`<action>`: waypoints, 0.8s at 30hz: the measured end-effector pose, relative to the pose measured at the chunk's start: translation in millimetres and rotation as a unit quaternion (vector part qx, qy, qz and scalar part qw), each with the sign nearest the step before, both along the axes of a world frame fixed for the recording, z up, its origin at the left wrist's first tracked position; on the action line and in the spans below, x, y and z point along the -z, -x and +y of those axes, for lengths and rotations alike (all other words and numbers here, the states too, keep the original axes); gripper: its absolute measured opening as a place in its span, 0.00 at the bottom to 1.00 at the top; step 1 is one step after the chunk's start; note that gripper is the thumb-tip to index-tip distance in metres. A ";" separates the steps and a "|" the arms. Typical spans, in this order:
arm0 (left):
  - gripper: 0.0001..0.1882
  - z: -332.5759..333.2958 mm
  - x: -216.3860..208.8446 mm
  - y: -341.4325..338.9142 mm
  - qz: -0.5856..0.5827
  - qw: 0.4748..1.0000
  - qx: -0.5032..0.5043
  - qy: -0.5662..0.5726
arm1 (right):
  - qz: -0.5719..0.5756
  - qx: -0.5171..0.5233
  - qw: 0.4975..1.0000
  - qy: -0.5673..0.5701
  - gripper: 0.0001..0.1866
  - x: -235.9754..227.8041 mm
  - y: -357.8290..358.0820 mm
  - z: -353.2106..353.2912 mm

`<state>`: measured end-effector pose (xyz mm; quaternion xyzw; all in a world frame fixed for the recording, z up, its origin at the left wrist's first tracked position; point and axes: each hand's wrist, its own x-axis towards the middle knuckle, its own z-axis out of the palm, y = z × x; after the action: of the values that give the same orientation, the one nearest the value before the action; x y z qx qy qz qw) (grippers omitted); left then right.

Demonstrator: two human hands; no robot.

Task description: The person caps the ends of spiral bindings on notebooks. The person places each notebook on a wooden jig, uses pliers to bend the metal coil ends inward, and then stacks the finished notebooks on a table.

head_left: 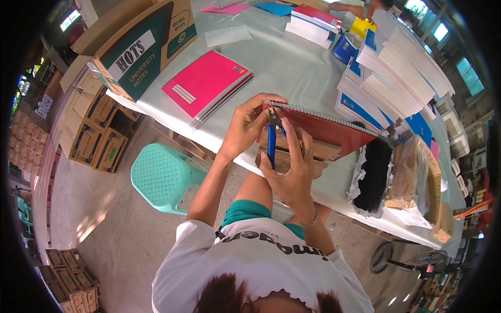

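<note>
At a pale table [287, 62], the left hand [246, 121] pinches a probably stiff red notebook [334, 134], best held by its spiral [334, 119], while the right hand [296, 175] grips pliers [271, 136].

Your pliers [272, 136]: blue handles, dark head | your spiral notebook [334, 131]: red cover, silvery coil | notebook pile [206, 83]: bright pink top cover, white bars | stool [160, 175]: mint green, latticed seat | carton [143, 68]: dark green and brown, white panel | your shirt [261, 268]: white, black lettering | your shorts [244, 212]: teal
</note>
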<state>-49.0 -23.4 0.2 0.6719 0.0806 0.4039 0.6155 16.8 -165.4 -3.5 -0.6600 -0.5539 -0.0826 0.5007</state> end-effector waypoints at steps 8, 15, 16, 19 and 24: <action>0.12 3.0 -1.8 3.5 0.025 0.999 0.036 0.032 | 0.003 0.000 1.000 0.000 0.39 -0.2 1.3 1.7; 0.13 0.4 2.7 1.2 0.031 0.999 0.003 0.029 | -0.028 0.015 0.999 -0.004 0.39 3.4 2.0 3.5; 0.13 -0.6 2.7 1.1 0.030 0.999 -0.016 0.015 | -0.032 0.018 0.999 -0.004 0.39 3.3 2.8 3.3; 0.13 -3.5 3.1 0.1 0.035 0.998 -0.047 -0.006 | -0.033 0.011 0.999 -0.018 0.38 3.5 5.5 3.5; 0.14 -11.0 2.6 -2.9 0.034 0.994 -0.098 -0.043 | 0.356 -0.143 0.919 0.087 0.35 -20.4 -2.1 -9.0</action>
<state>-46.1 -34.4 -2.3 0.6998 0.1498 0.4425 0.5405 18.9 -174.4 16.8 -0.6005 -0.4326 0.2790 0.6119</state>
